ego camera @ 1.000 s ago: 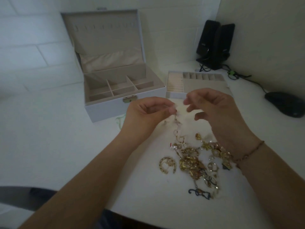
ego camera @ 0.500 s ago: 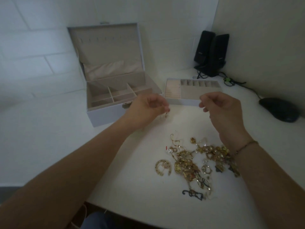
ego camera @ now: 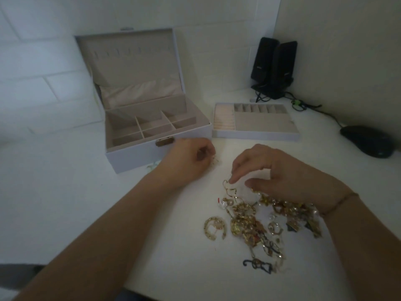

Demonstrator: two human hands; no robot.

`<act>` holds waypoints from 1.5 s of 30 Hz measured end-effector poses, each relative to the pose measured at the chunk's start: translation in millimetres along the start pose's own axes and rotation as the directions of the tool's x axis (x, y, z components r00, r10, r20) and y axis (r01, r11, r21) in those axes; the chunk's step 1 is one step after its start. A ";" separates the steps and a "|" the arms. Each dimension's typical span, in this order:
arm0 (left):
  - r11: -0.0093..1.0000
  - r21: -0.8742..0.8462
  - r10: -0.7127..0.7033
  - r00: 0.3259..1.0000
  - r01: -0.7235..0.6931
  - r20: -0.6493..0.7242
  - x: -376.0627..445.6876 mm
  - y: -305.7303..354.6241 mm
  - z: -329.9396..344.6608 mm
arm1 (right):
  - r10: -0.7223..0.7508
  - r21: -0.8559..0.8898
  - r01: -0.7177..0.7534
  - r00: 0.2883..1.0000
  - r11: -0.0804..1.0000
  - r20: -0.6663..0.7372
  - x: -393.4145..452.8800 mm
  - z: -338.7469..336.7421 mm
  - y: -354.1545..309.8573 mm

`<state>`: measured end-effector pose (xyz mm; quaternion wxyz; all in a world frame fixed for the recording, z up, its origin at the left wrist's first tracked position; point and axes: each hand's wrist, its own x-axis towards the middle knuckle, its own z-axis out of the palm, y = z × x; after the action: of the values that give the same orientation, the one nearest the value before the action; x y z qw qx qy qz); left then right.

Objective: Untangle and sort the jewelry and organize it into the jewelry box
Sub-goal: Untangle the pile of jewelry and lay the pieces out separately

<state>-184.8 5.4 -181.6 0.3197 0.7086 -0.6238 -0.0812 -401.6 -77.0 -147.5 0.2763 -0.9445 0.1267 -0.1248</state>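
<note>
White brick wall and a plain pale worktop [ego camera: 65, 192] made up the corner, dimly lit. At the left stood the lavender hinged jewelry box [ego camera: 152, 127], its lid raised, its beige divided compartments showing nothing in them. Just in front of its clasp the left hand [ego camera: 188, 157] lay low on the worktop, fingers curled in as if pinching a small pale piece [ego camera: 216, 162]; blur kept me from telling what the piece was or whether it was truly held. Beside the box sat the removable beige tray with ring rolls and small slots [ego camera: 256, 122], also bare as far as I could see. Further right, the right hand [ego camera: 273, 170] hovered over the top of the tangled heap of gold-coloured earrings, chains and charms [ego camera: 260, 222], forefinger and thumb brought close around a thin curled gold wire hook [ego camera: 227, 185] at the heap's upper edge, the other fingers loosely bent. Black twin speakers [ego camera: 273, 66] and a dark computer mouse [ego camera: 368, 141] stood well apart at the back right.

I judged the work was early: one piece apparently being set aside, the heap nearly whole. The next move seemed to call for a fine pinch on that hook and a slow lift, so neighbouring chains would not drag along.
</note>
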 end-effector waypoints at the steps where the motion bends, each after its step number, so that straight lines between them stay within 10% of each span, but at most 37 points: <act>1: 1.000 0.020 0.014 1.000 -0.014 0.005 -1.1 0.2 -0.8 | -0.009 -0.012 0.010 0.999 1.000 0.039 0.8 1.6 -0.2; 9: 0.978 0.024 0.208 0.974 -0.207 -0.089 -16.5 11.5 -9.2 | 0.022 -0.064 -0.015 0.993 0.998 0.114 2.2 2.6 -0.3; 22: 0.894 -0.409 0.159 0.983 -0.183 -0.090 -26.5 49.8 7.2 | 0.253 0.269 -0.164 0.905 0.949 -0.342 -9.1 -23.1 -0.7; 35: 0.744 -0.638 0.050 0.969 -0.198 -0.243 -22.5 53.7 16.6 | 0.329 0.463 -0.182 0.908 0.868 -0.260 -20.5 -42.5 5.9; 41: 0.727 -0.670 -0.008 0.973 -0.152 -0.229 -22.0 48.8 13.0 | 0.489 0.120 -0.482 0.872 0.868 -0.033 -45.5 -58.6 35.4; 45: 0.735 -0.668 -0.037 0.977 -0.117 -0.211 -19.7 47.1 13.0 | 0.396 0.073 -0.402 0.914 0.913 0.086 -42.1 -55.0 29.5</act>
<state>-234.8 18.5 -171.3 0.6210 0.5347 -0.5292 -0.2199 -462.9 -115.1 -126.0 0.3418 -0.8892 0.3016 -0.0385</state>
